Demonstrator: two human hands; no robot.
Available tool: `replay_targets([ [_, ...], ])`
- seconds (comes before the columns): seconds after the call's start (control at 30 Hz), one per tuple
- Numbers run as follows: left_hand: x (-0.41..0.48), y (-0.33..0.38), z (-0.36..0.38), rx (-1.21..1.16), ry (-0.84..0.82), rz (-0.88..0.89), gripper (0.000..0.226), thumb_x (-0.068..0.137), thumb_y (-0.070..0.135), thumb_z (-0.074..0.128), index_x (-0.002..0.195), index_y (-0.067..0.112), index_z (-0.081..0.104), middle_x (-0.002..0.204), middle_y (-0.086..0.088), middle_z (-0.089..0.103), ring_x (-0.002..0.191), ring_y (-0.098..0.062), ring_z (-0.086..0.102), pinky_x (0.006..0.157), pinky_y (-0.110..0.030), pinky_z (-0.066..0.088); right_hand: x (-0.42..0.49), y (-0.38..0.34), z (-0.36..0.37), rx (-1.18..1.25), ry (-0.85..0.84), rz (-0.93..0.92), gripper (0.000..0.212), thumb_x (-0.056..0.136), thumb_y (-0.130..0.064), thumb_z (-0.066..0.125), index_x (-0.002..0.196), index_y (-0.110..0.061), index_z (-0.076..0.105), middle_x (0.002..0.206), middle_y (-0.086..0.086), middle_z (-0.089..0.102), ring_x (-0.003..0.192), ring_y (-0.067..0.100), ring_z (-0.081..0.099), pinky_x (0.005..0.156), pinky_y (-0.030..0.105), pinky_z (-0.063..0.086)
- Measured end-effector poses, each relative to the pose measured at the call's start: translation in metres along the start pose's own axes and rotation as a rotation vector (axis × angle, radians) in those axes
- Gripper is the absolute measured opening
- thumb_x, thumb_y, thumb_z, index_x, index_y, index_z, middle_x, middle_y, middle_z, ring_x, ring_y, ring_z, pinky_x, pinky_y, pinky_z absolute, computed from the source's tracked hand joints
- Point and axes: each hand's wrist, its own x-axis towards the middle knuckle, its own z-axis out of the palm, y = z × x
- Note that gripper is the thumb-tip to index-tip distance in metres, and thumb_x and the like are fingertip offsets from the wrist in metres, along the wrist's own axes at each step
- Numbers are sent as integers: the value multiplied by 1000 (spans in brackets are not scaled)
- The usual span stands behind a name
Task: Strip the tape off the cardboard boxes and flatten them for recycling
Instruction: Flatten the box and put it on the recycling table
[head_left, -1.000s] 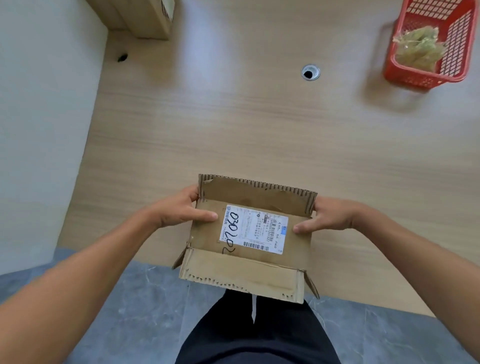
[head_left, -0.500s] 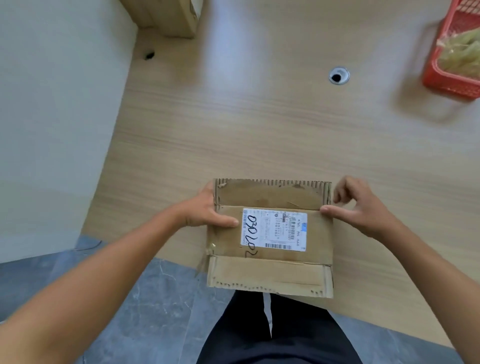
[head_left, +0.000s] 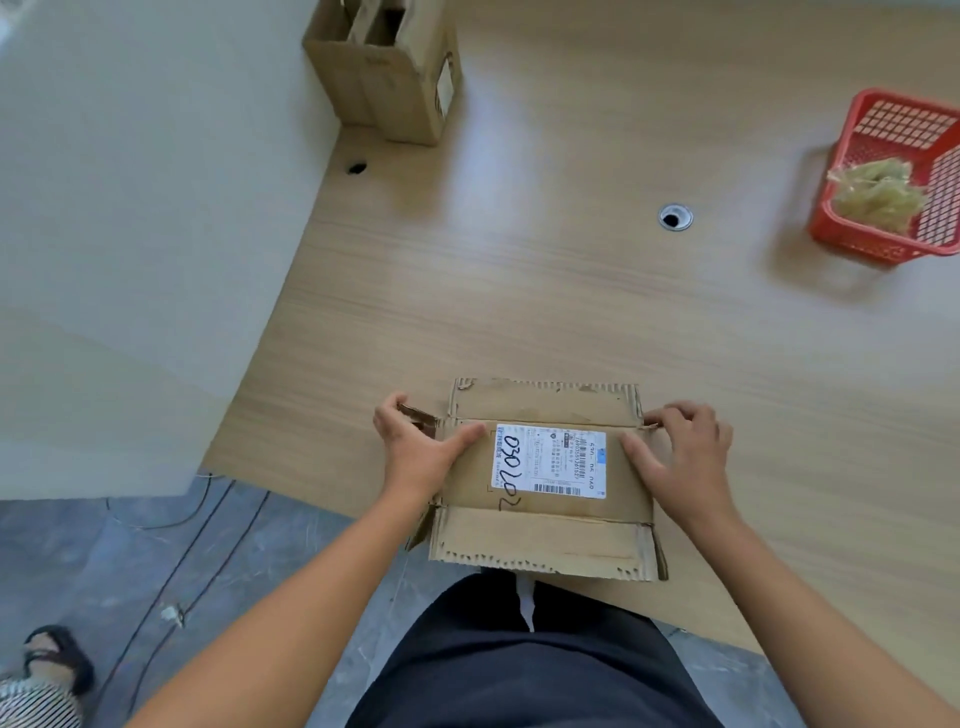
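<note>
A flattened brown cardboard box (head_left: 540, 535) lies on the wooden table (head_left: 519, 291) at its near edge, its lower flap jutting over the edge. A white shipping label (head_left: 550, 460) with handwritten digits faces up. My left hand (head_left: 415, 447) grips the box's left edge, thumb on top and fingers curled round the side flap. My right hand (head_left: 680, 457) holds the right edge, thumb lying on the top face, fingertips curled at the upper right corner by a small scrap that may be tape.
A red plastic basket (head_left: 883, 244) holding a wad of stripped tape (head_left: 878, 195) stands at the far right. An upright cardboard box (head_left: 384, 78) stands at the back left by the white wall. A cable hole (head_left: 675, 216) sits mid-table. Someone's foot (head_left: 52, 660) and cables are on the floor.
The box has been pressed flatter onto the table. My right hand has shifted onto the right edge with its thumb laid on top. The view has tilted to show more of the room.
</note>
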Motion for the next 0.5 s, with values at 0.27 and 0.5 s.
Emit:
replay_targets([
  [0.27,1,-10,-7,79,-164,-78,73,78,77,63,129,25,58,124,8,66,112,-16,64,90,-38,53,-48,-18,30,529,-240,375,100,83,-66,71,161,-39,15,162,3,34,134,6,36,106,33,37],
  [0.5,30,-44,-40,182,-121,-70,54,89,73,53,103,21,56,100,8,65,93,-18,62,70,-36,47,-46,-31,68,41,-360,231,80,87,-83,35,153,-63,-7,171,3,5,155,31,10,123,55,13],
])
